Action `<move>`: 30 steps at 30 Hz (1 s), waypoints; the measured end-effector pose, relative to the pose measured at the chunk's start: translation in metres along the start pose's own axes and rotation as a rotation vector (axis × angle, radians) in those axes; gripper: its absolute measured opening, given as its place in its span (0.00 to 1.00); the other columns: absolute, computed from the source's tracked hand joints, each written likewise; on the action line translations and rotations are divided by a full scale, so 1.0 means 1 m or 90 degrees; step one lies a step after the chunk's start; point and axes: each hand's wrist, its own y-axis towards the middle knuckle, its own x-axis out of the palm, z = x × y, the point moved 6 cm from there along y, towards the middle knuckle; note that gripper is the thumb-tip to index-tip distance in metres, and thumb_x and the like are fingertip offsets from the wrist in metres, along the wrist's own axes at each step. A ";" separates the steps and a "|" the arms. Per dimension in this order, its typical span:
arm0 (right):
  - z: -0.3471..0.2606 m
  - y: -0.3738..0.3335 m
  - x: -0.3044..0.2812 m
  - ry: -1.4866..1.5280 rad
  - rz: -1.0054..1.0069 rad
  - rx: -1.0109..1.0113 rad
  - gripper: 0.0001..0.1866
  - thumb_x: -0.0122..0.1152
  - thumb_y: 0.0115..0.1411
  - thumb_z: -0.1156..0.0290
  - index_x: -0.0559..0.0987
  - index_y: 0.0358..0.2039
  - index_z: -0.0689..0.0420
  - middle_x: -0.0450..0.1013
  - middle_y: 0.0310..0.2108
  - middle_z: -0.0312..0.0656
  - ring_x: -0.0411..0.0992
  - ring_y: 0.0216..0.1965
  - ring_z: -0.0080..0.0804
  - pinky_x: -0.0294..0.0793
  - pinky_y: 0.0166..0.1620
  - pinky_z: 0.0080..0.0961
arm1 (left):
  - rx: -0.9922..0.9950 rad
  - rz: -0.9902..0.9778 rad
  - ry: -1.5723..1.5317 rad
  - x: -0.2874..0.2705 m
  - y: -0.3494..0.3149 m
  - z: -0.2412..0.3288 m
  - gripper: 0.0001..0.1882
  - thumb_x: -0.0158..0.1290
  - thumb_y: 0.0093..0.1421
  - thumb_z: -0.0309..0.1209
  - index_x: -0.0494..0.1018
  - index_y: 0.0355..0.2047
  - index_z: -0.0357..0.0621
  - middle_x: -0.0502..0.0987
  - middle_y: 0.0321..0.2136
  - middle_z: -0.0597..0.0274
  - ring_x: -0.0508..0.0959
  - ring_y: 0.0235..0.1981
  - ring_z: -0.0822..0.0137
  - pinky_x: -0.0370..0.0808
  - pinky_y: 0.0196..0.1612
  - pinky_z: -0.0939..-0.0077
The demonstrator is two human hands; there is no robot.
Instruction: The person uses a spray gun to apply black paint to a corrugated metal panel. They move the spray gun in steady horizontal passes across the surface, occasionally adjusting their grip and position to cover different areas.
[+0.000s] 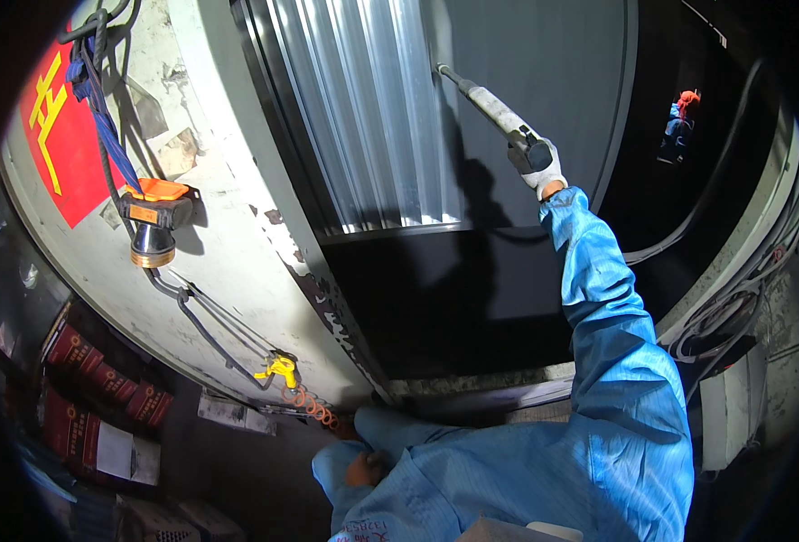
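My right hand (538, 163), in a whitish glove, is wrapped round the grip of a long pale spray gun (499, 112). The arm in its blue sleeve reaches forward. The gun's thin nozzle points up and left, its tip close to a ribbed metal panel (363, 108); whether it touches I cannot tell. The panel has shiny silver ribs on the left, beside a flat dark grey surface (535, 54). Low in the view, my left hand (363, 470) is against the blue clothing, mostly in shadow, and its fingers do not show clearly.
Left, a worn white wall carries a hanging headlamp (154, 221), a yellow air blow gun (279, 369) with an orange coiled hose (309, 406), and a red poster (63, 135). Red boxes (72, 425) stand lower left. Cables (733, 307) hang right; beyond is another person (677, 126).
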 end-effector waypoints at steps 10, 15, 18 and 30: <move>0.030 -0.028 0.022 -0.042 -0.013 0.006 0.15 0.66 0.53 0.63 0.82 0.41 0.55 0.80 0.35 0.48 0.79 0.39 0.46 0.77 0.43 0.36 | 0.033 0.042 -0.003 0.000 -0.001 0.000 0.18 0.53 0.59 0.44 0.72 0.41 0.45 0.79 0.38 0.44 0.77 0.42 0.39 0.75 0.42 0.47; 0.039 -0.042 0.032 -0.049 -0.019 -0.007 0.13 0.66 0.53 0.66 0.82 0.38 0.56 0.81 0.32 0.46 0.80 0.36 0.42 0.77 0.41 0.34 | 0.045 0.055 0.008 0.004 0.001 -0.006 0.17 0.55 0.57 0.43 0.72 0.40 0.46 0.79 0.37 0.43 0.77 0.41 0.40 0.75 0.42 0.48; 0.043 -0.054 0.036 -0.058 -0.025 0.002 0.13 0.65 0.52 0.65 0.82 0.37 0.55 0.80 0.32 0.48 0.79 0.36 0.47 0.77 0.41 0.37 | 0.027 0.073 0.023 0.008 0.007 -0.008 0.16 0.56 0.57 0.42 0.72 0.40 0.46 0.79 0.38 0.44 0.77 0.41 0.40 0.75 0.42 0.48; 0.079 -0.097 0.072 -0.080 -0.100 0.037 0.13 0.62 0.56 0.58 0.79 0.35 0.53 0.79 0.36 0.50 0.75 0.42 0.55 0.75 0.45 0.44 | 0.033 0.053 0.019 0.009 0.009 -0.009 0.18 0.55 0.58 0.41 0.73 0.44 0.44 0.80 0.38 0.41 0.78 0.41 0.39 0.76 0.42 0.47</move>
